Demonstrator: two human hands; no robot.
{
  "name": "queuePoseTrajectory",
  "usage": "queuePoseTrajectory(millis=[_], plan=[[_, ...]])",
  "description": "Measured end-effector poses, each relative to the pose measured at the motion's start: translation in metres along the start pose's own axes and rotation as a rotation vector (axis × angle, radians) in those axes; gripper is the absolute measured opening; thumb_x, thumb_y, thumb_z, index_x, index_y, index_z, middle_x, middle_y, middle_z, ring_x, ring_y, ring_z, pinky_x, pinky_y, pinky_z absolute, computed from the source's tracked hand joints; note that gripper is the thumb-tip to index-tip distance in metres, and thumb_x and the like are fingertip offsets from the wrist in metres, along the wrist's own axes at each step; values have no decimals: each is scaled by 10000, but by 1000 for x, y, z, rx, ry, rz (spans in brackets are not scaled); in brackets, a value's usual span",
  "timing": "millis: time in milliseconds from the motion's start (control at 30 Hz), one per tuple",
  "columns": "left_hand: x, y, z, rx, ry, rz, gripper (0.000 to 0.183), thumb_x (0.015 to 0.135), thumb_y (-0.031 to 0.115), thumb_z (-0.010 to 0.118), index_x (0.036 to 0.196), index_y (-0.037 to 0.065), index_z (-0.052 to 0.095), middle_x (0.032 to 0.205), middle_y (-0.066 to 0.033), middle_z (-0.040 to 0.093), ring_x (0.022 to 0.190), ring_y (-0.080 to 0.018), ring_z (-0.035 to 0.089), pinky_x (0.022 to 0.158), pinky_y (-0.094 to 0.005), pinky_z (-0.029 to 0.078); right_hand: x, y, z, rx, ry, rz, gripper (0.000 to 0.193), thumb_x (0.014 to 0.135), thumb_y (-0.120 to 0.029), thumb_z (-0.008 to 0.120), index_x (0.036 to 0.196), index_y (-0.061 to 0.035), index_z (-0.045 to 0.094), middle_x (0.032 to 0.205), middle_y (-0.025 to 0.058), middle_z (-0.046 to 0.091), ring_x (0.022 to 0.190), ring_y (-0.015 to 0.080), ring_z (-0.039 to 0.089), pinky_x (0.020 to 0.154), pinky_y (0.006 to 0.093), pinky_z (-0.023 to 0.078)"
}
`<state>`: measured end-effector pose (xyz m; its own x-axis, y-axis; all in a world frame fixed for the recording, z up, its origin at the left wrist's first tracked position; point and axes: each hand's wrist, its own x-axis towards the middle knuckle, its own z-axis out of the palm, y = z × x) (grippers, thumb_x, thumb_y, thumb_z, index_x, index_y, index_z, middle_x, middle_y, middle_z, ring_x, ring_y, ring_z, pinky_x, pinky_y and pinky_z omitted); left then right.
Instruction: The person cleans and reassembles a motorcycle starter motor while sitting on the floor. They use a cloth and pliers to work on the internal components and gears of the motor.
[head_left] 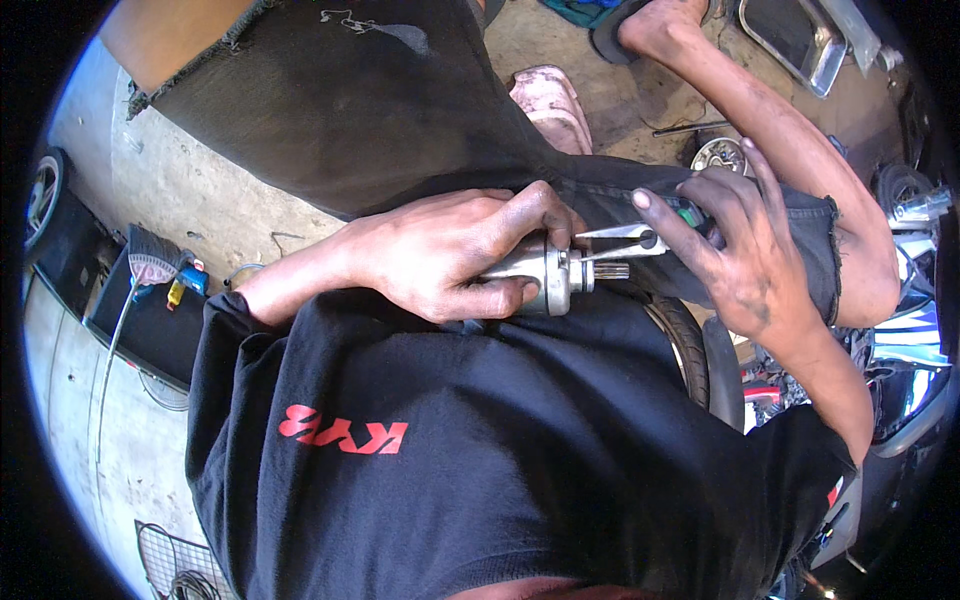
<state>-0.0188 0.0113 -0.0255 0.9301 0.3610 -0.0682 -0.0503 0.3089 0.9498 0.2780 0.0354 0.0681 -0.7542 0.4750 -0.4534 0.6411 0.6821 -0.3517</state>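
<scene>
My left hand (430, 250) is wrapped round a small cylindrical starter motor (556, 285), held over my lap. The silver body shows between thumb and fingers, and its toothed shaft (610, 270) points right. From the right, my right hand (735, 240) holds pliers (630, 240) with slim silver jaws and a green handle (688, 215) partly covered by the fingers. The jaws reach left to the motor's shaft end, next to my left fingertips; whether the tips touch the metal I cannot tell. One finger of the right hand stretches out above the jaws.
At the left stands a black bin (150, 330) with a brush-like thing and coloured tools on top. A tyre (685, 340) lies beside my lap, with motorcycle parts (915, 330) further right. A round metal part (720, 155) and a metal frame (800, 45) are on the floor.
</scene>
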Motion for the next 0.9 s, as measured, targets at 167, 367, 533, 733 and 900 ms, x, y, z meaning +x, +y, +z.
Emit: queuePoseTrajectory(millis=[167, 367, 533, 733, 900], plan=[[-2, -5, 4, -29, 29, 54, 389, 929, 239, 574, 1172, 15, 369, 1308, -342, 524, 1098, -464, 611, 941, -476, 495, -7, -11, 24, -128, 236, -9, 578, 832, -271, 627, 1403, -346, 572, 1116, 17, 529, 1096, 191, 539, 1064, 556, 409], [-2, -3, 3, 2, 38, 78, 385, 927, 234, 572, 1171, 21, 364, 1303, -350, 517, 1093, -467, 607, 936, -482, 493, -9, -14, 26, -163, 308, -34, 506, 835, -231, 660, 1333, -318, 637, 1113, 49, 507, 1095, 211, 533, 1076, 535, 416], [-2, -3, 5, -65, 23, 39, 377, 916, 209, 581, 1167, 21, 372, 1310, -340, 517, 1128, -460, 592, 957, -483, 480, -10, -16, 32, -242, 395, -38, 444, 881, -284, 659, 1319, -355, 635, 1143, 33, 500, 1099, 190, 534, 1109, 553, 392], [-1, -4, 0, -200, -17, -30, 350, 906, 167, 579, 1170, 13, 408, 1342, -312, 508, 1195, -419, 561, 1020, -476, 431, -9, -10, 43, -308, 448, -37, 479, 887, -354, 609, 1351, -470, 580, 1189, 13, 474, 1174, 169, 509, 1112, 590, 377], [0, -4, -7, -239, -50, -88, 369, 906, 160, 568, 1190, -7, 402, 1372, -295, 489, 1282, -365, 492, 1078, -449, 365, -4, -9, 45, -296, 488, -31, 459, 901, -376, 609, 1344, -489, 578, 1249, -6, 491, 1216, 181, 511, 1119, 603, 356]])
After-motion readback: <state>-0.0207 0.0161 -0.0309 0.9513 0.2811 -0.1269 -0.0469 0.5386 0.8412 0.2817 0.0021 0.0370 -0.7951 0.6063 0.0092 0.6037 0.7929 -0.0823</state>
